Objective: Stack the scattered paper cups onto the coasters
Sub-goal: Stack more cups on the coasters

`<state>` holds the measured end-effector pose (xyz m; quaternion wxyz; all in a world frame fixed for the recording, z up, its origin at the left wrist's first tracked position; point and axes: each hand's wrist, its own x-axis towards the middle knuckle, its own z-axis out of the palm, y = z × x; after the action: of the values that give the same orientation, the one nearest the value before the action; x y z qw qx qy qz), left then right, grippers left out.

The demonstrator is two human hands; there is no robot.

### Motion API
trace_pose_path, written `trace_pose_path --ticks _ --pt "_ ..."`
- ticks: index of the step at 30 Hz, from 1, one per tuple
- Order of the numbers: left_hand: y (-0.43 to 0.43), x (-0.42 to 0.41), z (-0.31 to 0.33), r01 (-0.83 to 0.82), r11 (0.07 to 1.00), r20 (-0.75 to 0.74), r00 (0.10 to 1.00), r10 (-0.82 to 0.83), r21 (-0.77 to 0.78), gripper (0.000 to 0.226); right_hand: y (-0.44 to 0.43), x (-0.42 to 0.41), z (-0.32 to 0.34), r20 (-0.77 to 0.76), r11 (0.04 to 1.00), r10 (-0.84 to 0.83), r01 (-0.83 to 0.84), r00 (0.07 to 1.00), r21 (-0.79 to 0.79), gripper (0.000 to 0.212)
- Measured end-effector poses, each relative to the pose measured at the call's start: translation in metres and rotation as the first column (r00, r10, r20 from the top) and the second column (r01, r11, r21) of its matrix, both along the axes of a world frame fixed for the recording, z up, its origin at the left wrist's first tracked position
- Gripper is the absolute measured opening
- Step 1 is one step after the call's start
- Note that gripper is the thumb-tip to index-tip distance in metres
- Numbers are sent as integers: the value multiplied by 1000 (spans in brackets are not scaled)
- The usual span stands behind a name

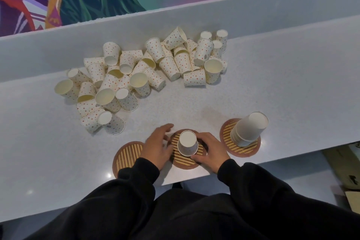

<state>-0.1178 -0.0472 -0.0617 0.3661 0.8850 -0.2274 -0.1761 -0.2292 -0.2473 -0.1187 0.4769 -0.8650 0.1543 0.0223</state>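
Observation:
Three round striped bamboo coasters lie near the counter's front edge. On the middle coaster [181, 160] stands one upside-down dotted paper cup [187, 144]. My right hand [209, 151] curls its fingers around the cup's base rim from the right. My left hand [158, 145] rests with relaxed fingers on the coaster's left side, just beside the cup. The right coaster [228, 130] carries a tall stack of upside-down cups [248, 129], leaning right. The left coaster [127, 157] is bare. Several loose dotted cups [136, 72] lie scattered across the counter behind.
The grey speckled counter [292, 84] ends in a raised ledge [194, 15] at the back, below a colourful mural wall. Its front edge runs just under the coasters. Cardboard boxes [348, 171] sit on the floor at the lower right.

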Motion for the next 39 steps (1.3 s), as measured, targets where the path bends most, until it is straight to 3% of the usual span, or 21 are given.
trace_pose_path --ticks 3,5,8,11,13,20,23,28,31,39 --pt "29 22 23 -377 911 122 909 398 -165 45 -2 0 3 -15 998 -15 16 1000 55 73" --pt "54 42 26 -517 831 200 809 553 -204 46 -2 2 4 -15 998 -17 18 1000 66 73" --pt "80 68 19 -597 782 307 722 620 -178 56 -1 2 5 -21 996 -34 36 999 82 75" --pt "95 88 9 -631 775 321 741 589 35 64 2 4 5 -27 994 -42 45 999 97 75" --pt "97 93 2 -607 788 259 781 568 101 62 3 4 6 -26 991 -56 59 998 117 75" --pt "63 56 -1 -486 874 56 872 486 -14 46 3 4 9 -44 993 -51 55 998 100 70" --pt "43 39 15 -395 918 72 915 397 -41 50 3 3 9 -36 993 -52 55 998 100 69" --pt "13 5 63 -224 942 92 963 254 -251 74 3 3 10 -20 995 -43 45 999 93 66" --pt "-2 -11 77 -76 951 199 970 140 -299 69 2 3 12 -12 997 -31 32 999 75 64" --pt "-21 -27 41 138 987 229 967 -114 -88 66 2 3 9 -6 999 -36 36 999 39 68"
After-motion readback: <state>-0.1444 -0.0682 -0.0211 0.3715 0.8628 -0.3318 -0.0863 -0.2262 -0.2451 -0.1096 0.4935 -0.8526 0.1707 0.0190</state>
